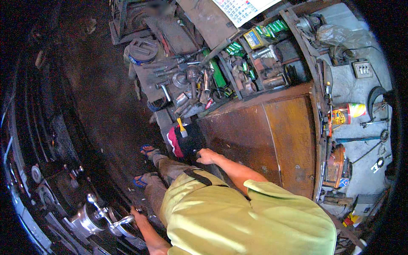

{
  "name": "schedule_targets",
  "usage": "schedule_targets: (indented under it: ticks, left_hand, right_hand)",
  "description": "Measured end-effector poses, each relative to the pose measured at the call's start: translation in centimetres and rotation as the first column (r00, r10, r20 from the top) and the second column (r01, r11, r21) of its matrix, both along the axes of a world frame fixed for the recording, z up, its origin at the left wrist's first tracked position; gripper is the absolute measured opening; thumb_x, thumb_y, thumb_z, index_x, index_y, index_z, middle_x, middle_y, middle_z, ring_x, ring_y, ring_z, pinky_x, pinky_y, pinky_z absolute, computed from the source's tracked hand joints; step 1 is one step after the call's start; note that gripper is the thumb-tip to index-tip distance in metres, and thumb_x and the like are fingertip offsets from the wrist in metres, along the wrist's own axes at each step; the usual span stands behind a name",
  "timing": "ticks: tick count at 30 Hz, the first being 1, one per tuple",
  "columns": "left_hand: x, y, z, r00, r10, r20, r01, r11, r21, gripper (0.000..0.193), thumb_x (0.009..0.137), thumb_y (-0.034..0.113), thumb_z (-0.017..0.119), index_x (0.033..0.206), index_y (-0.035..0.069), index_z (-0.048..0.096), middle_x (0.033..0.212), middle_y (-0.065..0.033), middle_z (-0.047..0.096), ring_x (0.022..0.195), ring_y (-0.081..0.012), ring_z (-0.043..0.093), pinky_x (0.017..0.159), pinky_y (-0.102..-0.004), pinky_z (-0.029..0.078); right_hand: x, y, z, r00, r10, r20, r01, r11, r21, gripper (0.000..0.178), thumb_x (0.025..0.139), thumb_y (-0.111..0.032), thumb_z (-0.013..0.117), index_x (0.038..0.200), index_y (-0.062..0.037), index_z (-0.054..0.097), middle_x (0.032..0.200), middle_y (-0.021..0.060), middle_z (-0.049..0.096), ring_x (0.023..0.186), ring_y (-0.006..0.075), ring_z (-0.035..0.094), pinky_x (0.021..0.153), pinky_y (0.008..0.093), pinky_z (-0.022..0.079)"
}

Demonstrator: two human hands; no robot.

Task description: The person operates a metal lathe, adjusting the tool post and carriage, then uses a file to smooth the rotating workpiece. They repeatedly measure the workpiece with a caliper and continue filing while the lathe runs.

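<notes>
Head view: the left hand [138, 214] is at the lower left, its fingers bent beside the outer end of a three-armed handle [111, 217]; I cannot tell whether they close around it. That handle is smooth, polished metal with rounded ends, and sits on the front of a dark machine [55, 187], beside a shiny ribbed cylinder [87, 220].

The right hand [206, 156] has its fingers curled down near the left edge of a brown wooden panel [250, 136], over something dark; what they pinch, if anything, cannot be told. Just beyond lie a crumpled pink and white cloth [174, 141] and a flat brush [182, 127] with a yellow handle, near the lower left corner of the tool bench [163, 120].

Farther along, greasy metal tools [191, 80] crowd that bench up to its wooden compartments. Small printed cartons [255, 37], green and yellow, stand toward its upper edge, below a white calendar [246, 12] with a printed date grid. A red and yellow printed cup [340, 117] is on the grey surface [361, 157] at right.
</notes>
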State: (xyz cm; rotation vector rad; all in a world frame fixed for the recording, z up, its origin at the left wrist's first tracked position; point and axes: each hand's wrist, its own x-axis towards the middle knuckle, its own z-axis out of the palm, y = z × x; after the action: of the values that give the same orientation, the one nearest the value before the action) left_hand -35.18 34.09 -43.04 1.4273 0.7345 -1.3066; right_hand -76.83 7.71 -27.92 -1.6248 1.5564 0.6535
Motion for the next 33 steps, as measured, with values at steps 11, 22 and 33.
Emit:
schedule_targets:
  ticks: [11, 22, 33]
  left_hand:
    - [3.6, -4.8, 17.8, 0.983, -0.107, 0.151, 0.152, 0.931, -0.333, 0.020, 0.081, 0.024, 0.060, 0.065, 0.014, 0.056, 0.068, -0.0069, 0.060, 0.066, -0.0235, 0.058, 0.059, -0.0377, 0.050]
    - [4.1, -15.2, 9.2, 0.472, -0.484, 0.737, 0.776, 0.625, -0.086, 0.016, 0.087, 0.024, 0.061, 0.091, 0.009, 0.061, 0.087, -0.0088, 0.063, 0.077, -0.0268, 0.060, 0.072, -0.0364, 0.052]
    - [9.7, -12.8, 5.2, 0.315, -0.226, 0.922, 0.801, 0.585, -0.130, 0.028, 0.098, 0.010, 0.057, 0.121, -0.005, 0.059, 0.114, -0.0177, 0.064, 0.094, -0.0283, 0.063, 0.090, -0.0377, 0.051]
  right_hand:
    - [1.4, 2.8, 2.4, 0.927, -0.279, 0.252, 0.335, 0.918, -0.213, 0.036, 0.081, -0.028, 0.066, 0.104, -0.0018, 0.069, 0.099, 0.0254, 0.069, 0.094, 0.0411, 0.067, 0.084, 0.0503, 0.053]
    - [1.1, 21.9, 5.8, 0.716, -0.569, 0.405, 0.691, 0.659, -0.298, 0.036, 0.083, -0.029, 0.068, 0.105, -0.0007, 0.069, 0.095, 0.0265, 0.070, 0.091, 0.0404, 0.068, 0.083, 0.0488, 0.053]
    - [1.5, 18.6, 13.8, 0.699, -0.443, 0.561, 0.715, 0.427, -0.554, 0.032, 0.085, -0.024, 0.066, 0.106, -0.0007, 0.069, 0.100, 0.0269, 0.069, 0.093, 0.0411, 0.068, 0.081, 0.0499, 0.054]
